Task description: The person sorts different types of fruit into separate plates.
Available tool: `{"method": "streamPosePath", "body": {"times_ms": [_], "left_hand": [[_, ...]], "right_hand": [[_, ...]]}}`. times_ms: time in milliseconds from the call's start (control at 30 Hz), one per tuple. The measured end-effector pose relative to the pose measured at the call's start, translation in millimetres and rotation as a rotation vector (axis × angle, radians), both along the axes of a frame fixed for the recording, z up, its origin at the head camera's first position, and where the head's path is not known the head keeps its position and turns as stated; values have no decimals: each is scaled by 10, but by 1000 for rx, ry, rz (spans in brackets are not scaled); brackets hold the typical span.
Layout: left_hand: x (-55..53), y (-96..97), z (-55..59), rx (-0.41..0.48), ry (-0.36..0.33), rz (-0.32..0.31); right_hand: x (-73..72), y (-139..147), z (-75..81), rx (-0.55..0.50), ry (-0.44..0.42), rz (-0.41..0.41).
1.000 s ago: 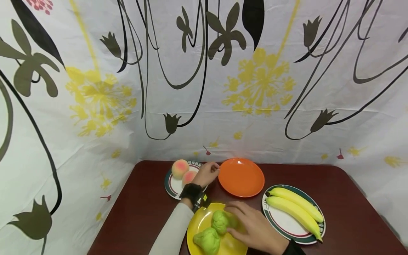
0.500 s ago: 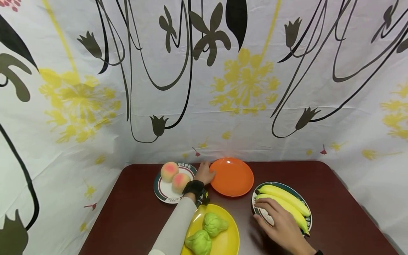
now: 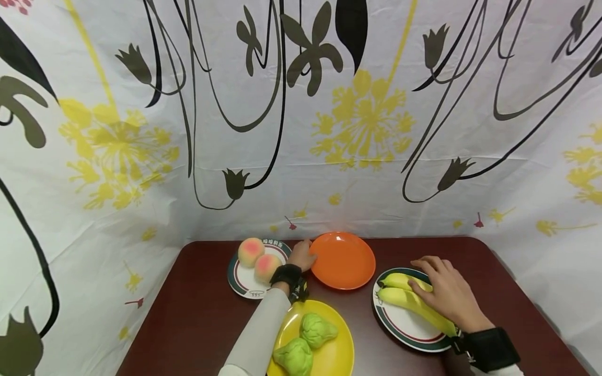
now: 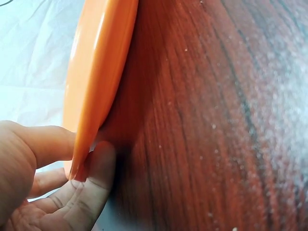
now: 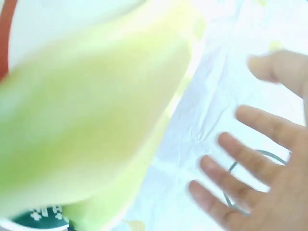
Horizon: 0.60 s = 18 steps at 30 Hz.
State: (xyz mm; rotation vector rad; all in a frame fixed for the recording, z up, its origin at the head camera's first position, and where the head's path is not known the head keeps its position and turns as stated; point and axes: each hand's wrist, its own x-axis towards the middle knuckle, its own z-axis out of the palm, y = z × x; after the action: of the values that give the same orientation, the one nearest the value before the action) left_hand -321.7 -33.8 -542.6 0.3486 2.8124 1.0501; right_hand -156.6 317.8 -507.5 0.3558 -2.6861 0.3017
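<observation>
My left hand [image 3: 302, 256] pinches the left rim of an orange plate [image 3: 343, 261] at the back of the table. In the left wrist view the thumb lies on one side of the rim of the plate [image 4: 98, 62] and fingers lie beneath it. My right hand [image 3: 450, 293] is over two bananas, its fingers spread and holding nothing. The near banana [image 3: 416, 308] and the far banana [image 3: 398, 281] lie on a white plate with a green rim [image 3: 392, 325]; the hand partly hides them. A blurred banana [image 5: 96, 106] fills much of the right wrist view.
Two peaches [image 3: 251, 253] sit on another green-rimmed plate [image 3: 246, 279] at the back left, beside my left wrist. In front, a yellow plate [image 3: 336, 360] bears two wrinkled green chayotes [image 3: 293, 356]. A patterned cloth [image 3: 282, 156] hangs behind the dark red table [image 3: 188, 313].
My right hand has moved from over the yellow plate to the right, over the bananas. My left hand has taken hold of the orange plate's rim. The head view has shifted slightly.
</observation>
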Motion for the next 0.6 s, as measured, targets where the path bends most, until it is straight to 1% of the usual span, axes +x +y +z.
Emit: {"method": "streamPosePath", "body": {"times_ms": [100, 167, 233, 333, 400, 500, 600], "left_hand": [[4, 0, 3, 6, 2, -3], [8, 1, 13, 11, 1, -9], [6, 2, 19, 11, -1, -10], [3, 5, 25, 10, -8, -7], [8, 4, 32, 16, -15, -7], [24, 3, 47, 25, -26, -8], [31, -1, 43, 19, -32, 1]], "right_hand": [[-3, 29, -36, 25, -124, -3], [14, 17, -85, 39, -161, 3], [29, -10, -133, 49, -146, 23], [49, -65, -182, 66, -59, 54], [72, -109, -195, 72, -26, 81], [116, -169, -211, 101, -34, 106], [153, -228, -251, 153, -43, 120]]}}
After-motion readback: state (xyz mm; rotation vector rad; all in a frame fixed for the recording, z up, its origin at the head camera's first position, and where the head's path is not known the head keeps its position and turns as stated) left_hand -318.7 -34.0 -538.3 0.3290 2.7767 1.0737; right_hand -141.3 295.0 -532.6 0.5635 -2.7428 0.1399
